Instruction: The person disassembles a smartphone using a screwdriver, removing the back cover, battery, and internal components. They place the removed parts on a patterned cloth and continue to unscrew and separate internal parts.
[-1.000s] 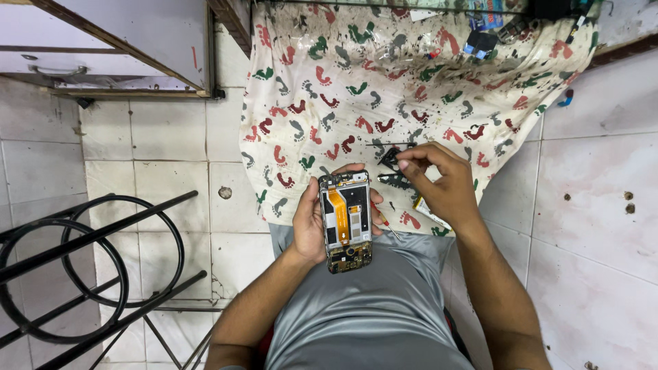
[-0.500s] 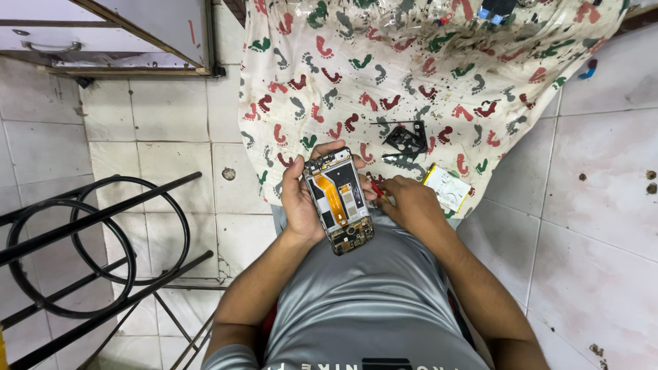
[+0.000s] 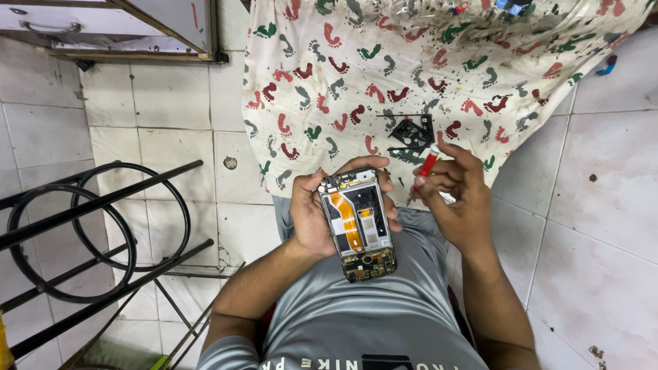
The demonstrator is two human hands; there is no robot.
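Observation:
My left hand [image 3: 314,214] grips an opened smartphone [image 3: 358,225] with its back cover off, showing an orange flex cable and circuit boards. My right hand [image 3: 458,199] sits just right of the phone, fingers closed on a small red-handled screwdriver [image 3: 426,166] whose tip points down toward the phone's upper right edge. Beyond the hands, black phone parts [image 3: 411,136] lie on a cream cloth [image 3: 384,75] printed with coloured footprints.
A black metal rack [image 3: 89,233] with ring-shaped frames stands on the tiled floor at left. A drawer unit [image 3: 116,24] sits at the top left. Small items lie at the cloth's far edge. Pale floor tiles [image 3: 603,205] spread to the right.
My right hand came back from the cloth, dropped beside the phone, and now holds the red screwdriver up near the phone's top edge. The left hand kept holding the phone.

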